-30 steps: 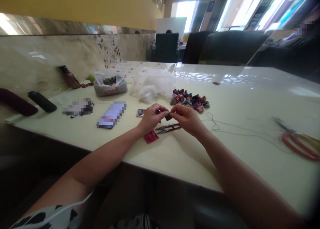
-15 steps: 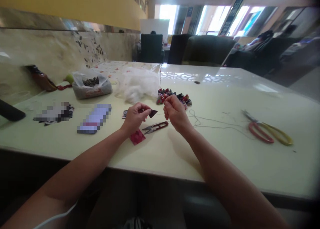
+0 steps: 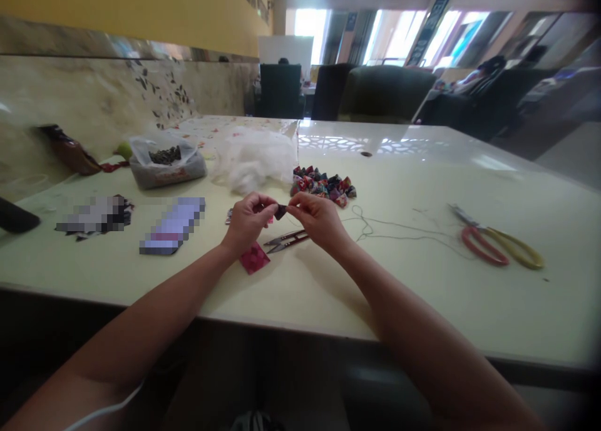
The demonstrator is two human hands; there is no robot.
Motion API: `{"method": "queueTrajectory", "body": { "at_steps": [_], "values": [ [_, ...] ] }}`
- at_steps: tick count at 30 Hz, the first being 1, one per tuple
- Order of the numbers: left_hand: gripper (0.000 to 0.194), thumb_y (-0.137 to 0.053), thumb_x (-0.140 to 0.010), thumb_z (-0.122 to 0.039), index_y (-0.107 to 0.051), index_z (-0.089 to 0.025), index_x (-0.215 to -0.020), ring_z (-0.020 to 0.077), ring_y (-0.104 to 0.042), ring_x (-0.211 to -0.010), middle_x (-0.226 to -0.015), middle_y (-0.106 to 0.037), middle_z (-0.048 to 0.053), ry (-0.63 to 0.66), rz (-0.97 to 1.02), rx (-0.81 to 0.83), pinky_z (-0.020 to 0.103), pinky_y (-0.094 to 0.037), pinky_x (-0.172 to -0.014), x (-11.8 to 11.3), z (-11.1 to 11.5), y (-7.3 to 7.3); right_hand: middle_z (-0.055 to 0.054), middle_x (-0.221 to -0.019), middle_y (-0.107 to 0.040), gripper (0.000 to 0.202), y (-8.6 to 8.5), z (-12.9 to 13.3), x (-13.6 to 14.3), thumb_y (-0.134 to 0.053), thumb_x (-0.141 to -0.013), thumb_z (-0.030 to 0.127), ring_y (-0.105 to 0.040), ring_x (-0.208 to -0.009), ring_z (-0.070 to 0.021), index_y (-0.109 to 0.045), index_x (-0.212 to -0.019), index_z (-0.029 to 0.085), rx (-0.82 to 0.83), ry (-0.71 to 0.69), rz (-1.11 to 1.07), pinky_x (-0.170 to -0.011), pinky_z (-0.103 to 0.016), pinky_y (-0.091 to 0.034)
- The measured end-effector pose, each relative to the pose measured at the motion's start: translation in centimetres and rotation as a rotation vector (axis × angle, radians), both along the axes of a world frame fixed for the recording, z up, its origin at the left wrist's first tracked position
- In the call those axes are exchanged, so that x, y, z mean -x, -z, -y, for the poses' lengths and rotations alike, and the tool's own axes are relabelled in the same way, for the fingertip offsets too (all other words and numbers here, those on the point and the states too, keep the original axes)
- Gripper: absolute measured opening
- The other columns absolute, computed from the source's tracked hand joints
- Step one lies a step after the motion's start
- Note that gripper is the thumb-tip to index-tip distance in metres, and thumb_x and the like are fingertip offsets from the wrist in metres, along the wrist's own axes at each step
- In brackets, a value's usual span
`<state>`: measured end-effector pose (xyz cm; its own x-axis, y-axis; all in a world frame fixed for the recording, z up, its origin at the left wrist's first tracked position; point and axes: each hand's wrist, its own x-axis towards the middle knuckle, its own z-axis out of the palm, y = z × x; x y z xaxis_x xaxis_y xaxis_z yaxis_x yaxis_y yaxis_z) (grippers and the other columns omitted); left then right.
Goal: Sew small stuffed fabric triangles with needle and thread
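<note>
While the left hand [image 3: 248, 224] is pinching a small dark cloth [image 3: 280, 212] at the centre of the head view, the right hand [image 3: 322, 221] is pinching at its right edge; whether it is gripping anything more, I cannot tell. Thread [image 3: 413, 227] is lying loose at right of centre, and small scissors [image 3: 286, 238] are resting just below the hands, near a pink cloth [image 3: 255, 259]. To do this well, I think the left hand should be holding steadily, the right pulling gently, the thread running without knots.
</note>
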<state>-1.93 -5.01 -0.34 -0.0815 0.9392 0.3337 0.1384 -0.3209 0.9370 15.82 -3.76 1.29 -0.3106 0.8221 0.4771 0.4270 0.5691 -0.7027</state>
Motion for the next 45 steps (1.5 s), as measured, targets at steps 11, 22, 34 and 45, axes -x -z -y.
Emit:
{"method": "queueTrajectory", "body": {
  "at_steps": [11,22,34,45],
  "values": [
    [0.019,-0.073,-0.075,-0.030,-0.067,-0.014,-0.082,0.0082,-0.053,-0.051,-0.064,-0.067,0.001,-0.002,0.011,0.004,0.021,-0.044,-0.048,-0.05,0.13,-0.16,-0.001,-0.072,-0.058,0.009,-0.06,0.14,0.12,-0.059,-0.088,0.019,-0.049,-0.065,-0.0123,-0.064,-0.080,0.018,-0.079,-0.036,0.011,-0.064,-0.026,-0.035],
    [0.017,-0.073,-0.075,-0.030,-0.068,-0.015,-0.082,0.0088,-0.054,-0.051,-0.064,-0.067,0.001,-0.013,0.009,-0.005,0.021,-0.045,-0.048,-0.04,0.07,-0.16,-0.001,-0.070,-0.057,0.011,-0.17,0.10,0.05,-0.059,-0.088,0.020,-0.049,-0.065,-0.0130,-0.063,-0.077,0.019,-0.093,-0.017,0.025,-0.062,-0.026,-0.035],
    [0.018,-0.073,-0.074,-0.030,-0.067,-0.015,-0.082,0.0092,-0.055,-0.051,-0.062,-0.066,0.001,-0.016,0.009,0.002,0.021,-0.044,-0.047,-0.05,0.04,-0.10,-0.002,-0.072,-0.061,0.013,0.01,0.08,0.12,-0.055,-0.088,0.018,-0.051,-0.066,-0.0133,-0.061,-0.076,0.018,-0.117,-0.039,0.034,-0.064,-0.026,-0.037],
    [0.016,-0.073,-0.076,-0.029,-0.067,-0.015,-0.080,0.0096,-0.058,-0.057,-0.068,-0.066,0.001,-0.007,-0.076,-0.088,0.021,-0.047,-0.049,-0.17,0.23,0.12,-0.001,-0.067,-0.058,0.016,0.11,0.32,0.37,-0.054,-0.088,0.017,-0.049,-0.064,-0.0133,-0.055,-0.072,0.019,-0.121,-0.011,0.055,-0.064,-0.027,-0.035]
  ]
}}
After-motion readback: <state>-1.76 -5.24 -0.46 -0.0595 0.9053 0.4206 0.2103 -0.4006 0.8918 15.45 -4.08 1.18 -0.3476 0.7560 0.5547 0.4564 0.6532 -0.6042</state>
